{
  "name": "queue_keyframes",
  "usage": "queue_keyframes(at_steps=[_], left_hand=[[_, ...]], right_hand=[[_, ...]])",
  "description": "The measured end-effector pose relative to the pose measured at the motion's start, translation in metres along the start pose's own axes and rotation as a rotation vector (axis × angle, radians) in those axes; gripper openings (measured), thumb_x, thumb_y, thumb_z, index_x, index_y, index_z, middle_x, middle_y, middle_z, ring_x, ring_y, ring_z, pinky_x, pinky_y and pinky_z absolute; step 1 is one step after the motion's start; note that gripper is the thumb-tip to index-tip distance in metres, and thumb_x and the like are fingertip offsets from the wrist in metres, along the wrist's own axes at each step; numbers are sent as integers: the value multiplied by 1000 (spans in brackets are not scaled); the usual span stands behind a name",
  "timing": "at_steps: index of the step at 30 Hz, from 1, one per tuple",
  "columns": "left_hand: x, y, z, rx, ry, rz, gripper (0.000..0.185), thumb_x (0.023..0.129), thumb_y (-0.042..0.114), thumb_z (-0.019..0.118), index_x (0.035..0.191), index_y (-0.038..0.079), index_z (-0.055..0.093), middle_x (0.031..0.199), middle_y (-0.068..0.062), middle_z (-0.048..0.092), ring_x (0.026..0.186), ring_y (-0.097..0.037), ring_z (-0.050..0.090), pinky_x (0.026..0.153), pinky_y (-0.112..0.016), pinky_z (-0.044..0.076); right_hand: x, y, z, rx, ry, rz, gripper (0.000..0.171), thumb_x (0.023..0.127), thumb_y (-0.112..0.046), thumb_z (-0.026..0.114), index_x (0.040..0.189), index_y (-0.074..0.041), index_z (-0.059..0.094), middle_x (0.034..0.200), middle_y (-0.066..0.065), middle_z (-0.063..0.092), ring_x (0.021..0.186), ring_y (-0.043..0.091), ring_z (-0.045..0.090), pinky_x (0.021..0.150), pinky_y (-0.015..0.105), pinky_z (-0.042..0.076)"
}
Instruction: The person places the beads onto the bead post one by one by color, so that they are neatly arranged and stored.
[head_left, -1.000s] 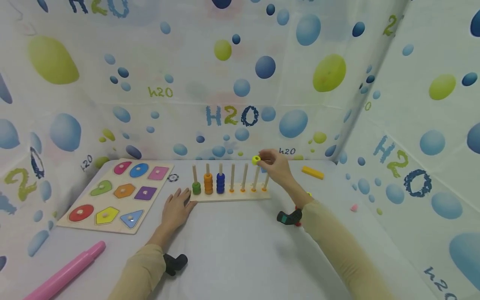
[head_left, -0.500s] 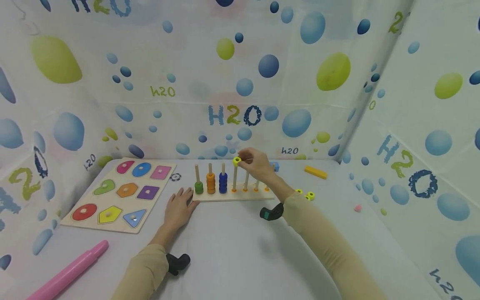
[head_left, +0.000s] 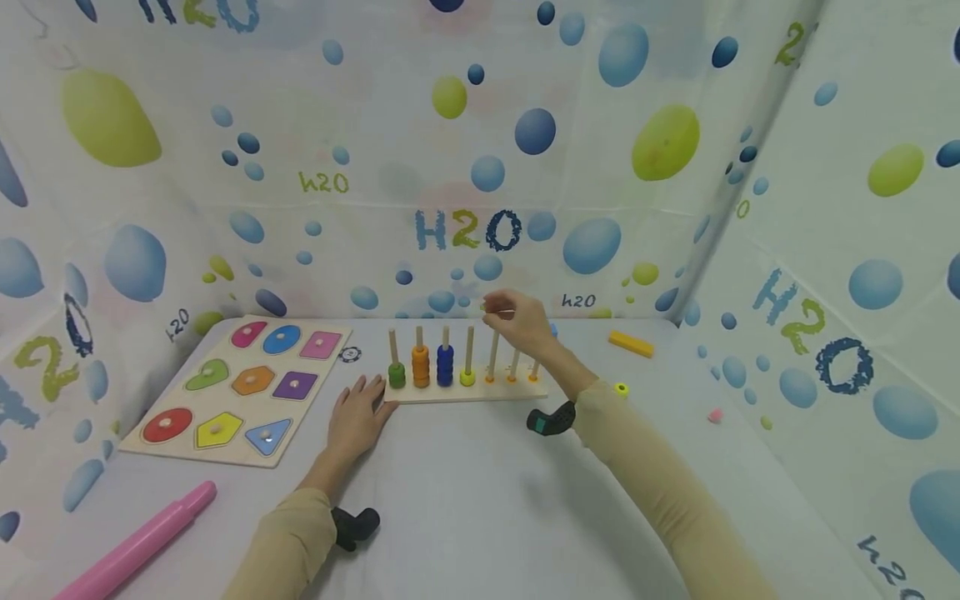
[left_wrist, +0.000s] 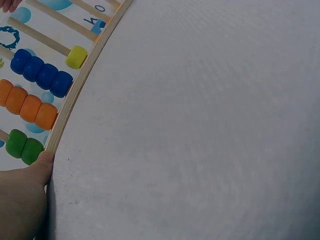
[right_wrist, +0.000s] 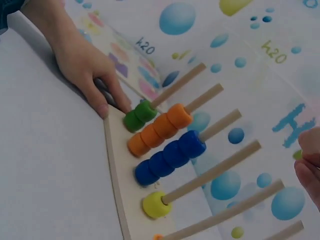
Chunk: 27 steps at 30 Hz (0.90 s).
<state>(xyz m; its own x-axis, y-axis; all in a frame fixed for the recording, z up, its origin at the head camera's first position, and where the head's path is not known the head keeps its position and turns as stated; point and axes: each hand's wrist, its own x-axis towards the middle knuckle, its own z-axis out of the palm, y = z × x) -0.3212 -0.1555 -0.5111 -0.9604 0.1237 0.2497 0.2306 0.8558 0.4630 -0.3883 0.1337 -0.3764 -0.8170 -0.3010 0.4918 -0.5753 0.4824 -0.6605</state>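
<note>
A wooden peg board bears a row of upright pegs. From the left, the pegs carry two green rings, several orange rings, several blue rings and one yellow ring at the base of the fourth peg. The pegs to its right carry no rings. My left hand rests at the board's left end, fingers extended, its thumb touching the front corner. My right hand is raised by the top of the fifth peg, fingers loosely bent, holding nothing.
Left of the board lies a wooden shape puzzle. A pink marker-like tube lies at front left. To the right are a yellow ring, partly behind the sleeve, a yellow bar and a small pink piece.
My right hand carried the yellow ring leftward to the fourth peg and let go; the ring now sits at the peg's base. The hand has drawn slightly up and right. My left hand stayed put.
</note>
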Motion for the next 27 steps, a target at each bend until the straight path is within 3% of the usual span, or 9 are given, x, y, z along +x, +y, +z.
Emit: queue_keyframes(at_steps=[8,13,20,27], left_hand=[[0,-3,2,5,2,5,56,95,33,56,135,-5,46,141,-22,42,134,-43,27,112,-57,14],[1,-4,3,18,11,11,55,95,32,56,135,-5,46,140,-22,43,134,-43,28,111,-57,15],[2,-4,3,14,10,6,56,95,33,55,135,-4,46,140,-22,43,134,-43,28,112,-57,14],[0,-3,2,1,6,2,55,95,33,56,135,-4,46,140,-23,44,134,-43,27,112,-57,14]], right_hand=[[-19,30,-53,43,155,76,27,88,-9,67,112,2,61,104,13,67,96,23,65,85,29,54],[-42,58,-91,-10,231,139,28,88,-12,67,112,2,61,104,12,67,98,23,64,87,30,53],[-88,97,-128,-106,174,290,32,90,-19,65,117,-3,59,110,11,65,103,24,62,90,35,51],[-137,127,-139,-157,95,371,34,89,-11,66,118,3,58,110,17,65,102,30,62,86,33,53]])
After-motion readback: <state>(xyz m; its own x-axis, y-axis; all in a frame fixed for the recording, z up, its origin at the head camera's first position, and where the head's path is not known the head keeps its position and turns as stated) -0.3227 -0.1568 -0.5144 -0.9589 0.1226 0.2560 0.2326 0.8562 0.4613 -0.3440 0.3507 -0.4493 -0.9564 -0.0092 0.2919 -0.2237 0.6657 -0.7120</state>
